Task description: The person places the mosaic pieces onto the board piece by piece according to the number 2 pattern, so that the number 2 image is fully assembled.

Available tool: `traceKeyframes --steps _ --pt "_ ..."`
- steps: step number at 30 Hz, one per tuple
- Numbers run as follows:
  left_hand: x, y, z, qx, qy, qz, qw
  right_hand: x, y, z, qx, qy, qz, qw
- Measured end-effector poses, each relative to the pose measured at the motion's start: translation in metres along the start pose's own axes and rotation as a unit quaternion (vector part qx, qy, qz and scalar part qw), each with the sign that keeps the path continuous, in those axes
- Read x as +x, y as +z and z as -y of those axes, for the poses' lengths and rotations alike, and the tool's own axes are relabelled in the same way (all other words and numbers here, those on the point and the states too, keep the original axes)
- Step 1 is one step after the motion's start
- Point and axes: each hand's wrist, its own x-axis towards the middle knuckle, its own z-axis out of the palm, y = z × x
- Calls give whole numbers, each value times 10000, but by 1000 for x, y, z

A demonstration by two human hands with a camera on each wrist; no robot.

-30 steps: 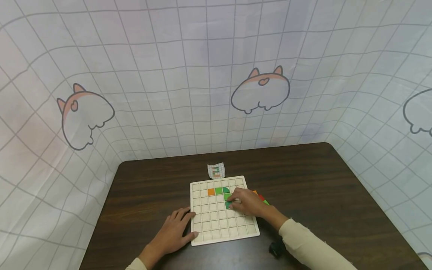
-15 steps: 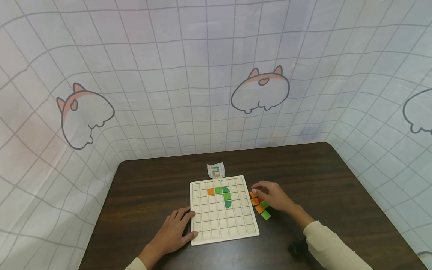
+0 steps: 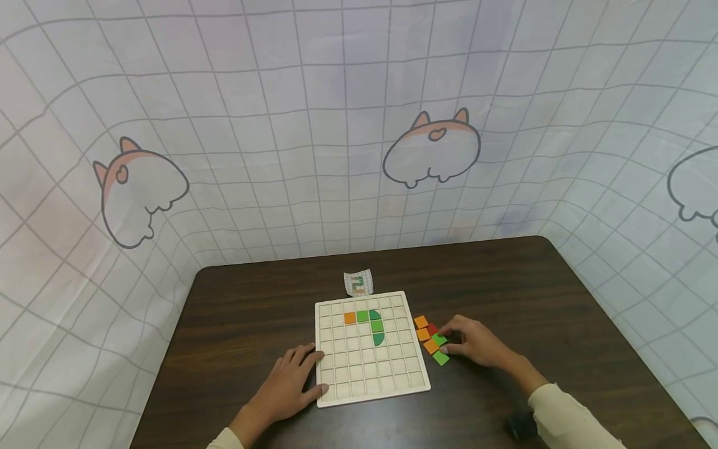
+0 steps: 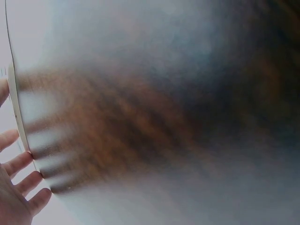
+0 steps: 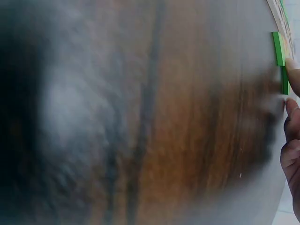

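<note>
My left hand (image 3: 288, 383) rests with spread fingers at the left edge of a cream grid board (image 3: 359, 377). The left wrist view shows its fingertips (image 4: 35, 178) along that edge. On the board lie an orange square tile (image 3: 350, 318), a light green one (image 3: 362, 316), a dark green rounded one (image 3: 374, 315), another light green square (image 3: 377, 326) and a second dark green rounded tile (image 3: 378, 338). Right of the board, my right hand (image 3: 477, 343) pinches a light green square tile (image 3: 439, 340) by opposite edges, thumb on the near side.
Loose beside it lie several orange tiles (image 3: 423, 335), a red tile (image 3: 432, 328) and another green tile (image 3: 440, 358). A small printed pattern card (image 3: 358, 283) lies behind the board on the dark wooden table (image 3: 505, 280). A grid-patterned curtain (image 3: 336, 156) stands behind.
My right hand has left the lower dark green tile on the board, moved right to the loose tiles, then nearer to the green one there. My left hand stays put.
</note>
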Motion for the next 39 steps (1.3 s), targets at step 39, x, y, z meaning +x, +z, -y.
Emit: traceKeyframes --steps 39 --pt "0 3 2 31 -1 23 10000 1 12 0 -755 400 -645 9943"
